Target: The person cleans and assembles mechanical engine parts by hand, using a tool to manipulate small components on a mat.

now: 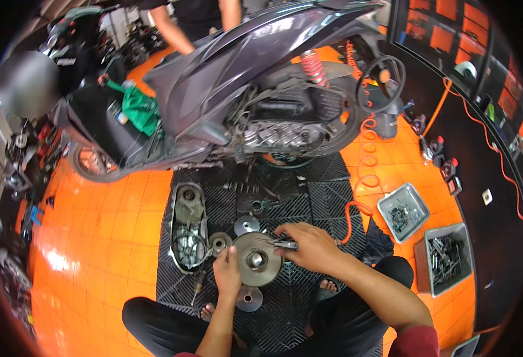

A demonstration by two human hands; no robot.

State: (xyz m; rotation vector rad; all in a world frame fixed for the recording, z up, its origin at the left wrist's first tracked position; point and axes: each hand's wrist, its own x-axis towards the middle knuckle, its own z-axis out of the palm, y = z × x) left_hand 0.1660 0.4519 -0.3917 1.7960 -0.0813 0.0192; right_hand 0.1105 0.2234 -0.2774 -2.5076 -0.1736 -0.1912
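Observation:
My left hand [227, 271] is closed on the rim of a round metal pulley disc [249, 247] with a hub at its centre, thumb on its face. Over the disc's right side, my right hand [309, 247] grips a silver air blow gun [286, 244], its thin nozzle pointing across the disc. An orange hose [349, 221] runs up to that hand. Smaller shiny discs lie on the mat, one metal plate [246, 225] beyond the pulley disc and another plate [249, 299] nearer me. Left of them are a round gear-like part [219, 243] and a long engine cover [189, 208].
A dark scooter [231, 89] stands across the far side, its engine exposed. Behind it, another person's arm [175, 33] reaches down. A grey parts tray [404, 232] and a bin of tools [418, 262] stand at the right. Black ribbed matting [327, 196] covers the orange floor here.

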